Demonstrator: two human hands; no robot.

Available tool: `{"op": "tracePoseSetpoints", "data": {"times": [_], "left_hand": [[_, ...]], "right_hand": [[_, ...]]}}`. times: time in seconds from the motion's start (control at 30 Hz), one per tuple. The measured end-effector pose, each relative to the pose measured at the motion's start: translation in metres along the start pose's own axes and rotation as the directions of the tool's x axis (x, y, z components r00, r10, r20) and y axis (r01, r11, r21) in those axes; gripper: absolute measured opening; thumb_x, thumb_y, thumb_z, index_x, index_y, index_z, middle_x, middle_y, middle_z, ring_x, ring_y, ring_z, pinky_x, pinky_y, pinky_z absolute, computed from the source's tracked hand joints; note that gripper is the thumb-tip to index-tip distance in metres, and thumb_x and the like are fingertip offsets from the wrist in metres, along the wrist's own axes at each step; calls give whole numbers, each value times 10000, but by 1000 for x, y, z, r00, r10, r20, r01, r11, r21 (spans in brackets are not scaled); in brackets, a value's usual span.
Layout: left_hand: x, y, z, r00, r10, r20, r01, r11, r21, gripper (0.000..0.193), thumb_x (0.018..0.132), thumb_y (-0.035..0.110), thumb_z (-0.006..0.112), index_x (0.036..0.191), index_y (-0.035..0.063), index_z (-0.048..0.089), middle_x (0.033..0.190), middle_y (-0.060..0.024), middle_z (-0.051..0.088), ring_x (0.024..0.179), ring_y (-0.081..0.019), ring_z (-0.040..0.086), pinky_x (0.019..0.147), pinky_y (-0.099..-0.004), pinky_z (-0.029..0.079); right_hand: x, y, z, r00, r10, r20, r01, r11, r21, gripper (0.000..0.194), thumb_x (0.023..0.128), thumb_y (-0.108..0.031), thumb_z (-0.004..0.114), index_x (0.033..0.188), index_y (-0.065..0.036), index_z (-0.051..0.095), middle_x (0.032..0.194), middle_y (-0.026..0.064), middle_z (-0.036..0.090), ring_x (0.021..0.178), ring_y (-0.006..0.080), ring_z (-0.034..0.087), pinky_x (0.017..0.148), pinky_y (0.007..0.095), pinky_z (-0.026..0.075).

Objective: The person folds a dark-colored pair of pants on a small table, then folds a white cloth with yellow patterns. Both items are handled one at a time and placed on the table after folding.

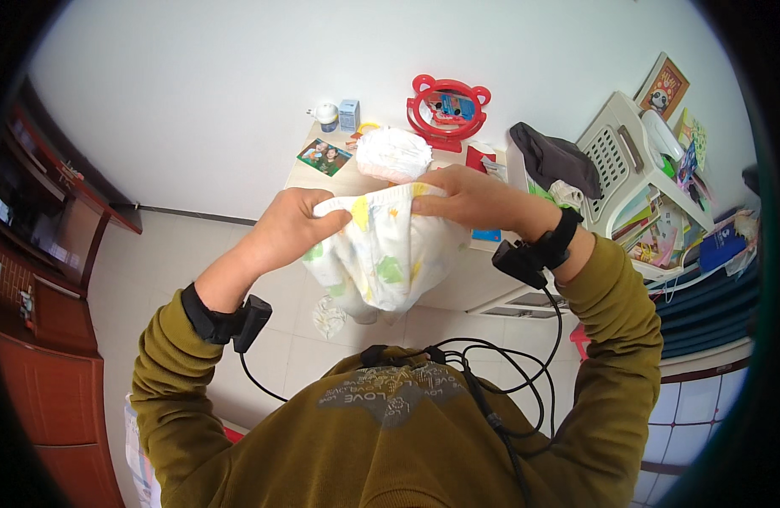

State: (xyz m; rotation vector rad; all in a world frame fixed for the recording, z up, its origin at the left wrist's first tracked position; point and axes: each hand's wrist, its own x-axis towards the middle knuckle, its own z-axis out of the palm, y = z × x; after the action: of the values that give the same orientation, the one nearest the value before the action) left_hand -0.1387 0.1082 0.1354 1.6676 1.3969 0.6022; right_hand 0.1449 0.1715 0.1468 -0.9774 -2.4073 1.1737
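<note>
A white garment [390, 254] with yellow and green prints and an elastic waistband hangs in front of me, stretched between both hands. It looks like small pants, though the lower end is partly hidden in folds. My left hand [296, 222] pinches the waistband at its left end, thumb on the near side. On the other side, my right hand [463, 198] grips the same band with the thumb in front. Just beyond the garment, a white gathered bundle [393, 152] of soft material lies on the pale tabletop [292, 181].
On the tabletop stand a red-framed mirror [449, 114], a small blue box [349, 115], a plug-in device [326, 116] and a photo [324, 157]. Dark cloth [551, 155] lies against a cream plastic rack [609, 155] at right. Black cables [542, 374] hang from my wrists. A crumpled printed item [330, 317] is below the garment.
</note>
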Motion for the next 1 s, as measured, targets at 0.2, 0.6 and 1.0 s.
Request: {"op": "tracePoseSetpoints", "data": {"times": [0.2,0.6,1.0], "left_hand": [[10,-13,17,993,-79,89,108,906,-409,304,980,225,629,1068,-50,725,932,-51,735,804,-90,661,735,-284,539],[12,4,41,998,56,-8,-45,711,-702,278,1030,196,530,1103,-44,648,1030,-92,693,931,-118,681,798,-276,592],[7,-7,27,954,264,-144,-301,808,-507,302,1048,179,585,1290,3,619,1291,-99,639,1205,-181,606,1072,-351,480]], "right_hand": [[9,13,24,975,-92,-201,35,963,-268,360,947,-276,599,1033,67,667,962,292,702,853,377,696,781,435,536],[11,-18,67,956,-76,-283,120,982,143,390,941,-234,674,1219,6,543,1051,141,652,948,212,632,823,353,515],[27,-14,16,945,-128,-300,133,991,-3,371,915,-53,597,1284,-60,567,1052,76,670,960,142,635,841,305,523]]}}
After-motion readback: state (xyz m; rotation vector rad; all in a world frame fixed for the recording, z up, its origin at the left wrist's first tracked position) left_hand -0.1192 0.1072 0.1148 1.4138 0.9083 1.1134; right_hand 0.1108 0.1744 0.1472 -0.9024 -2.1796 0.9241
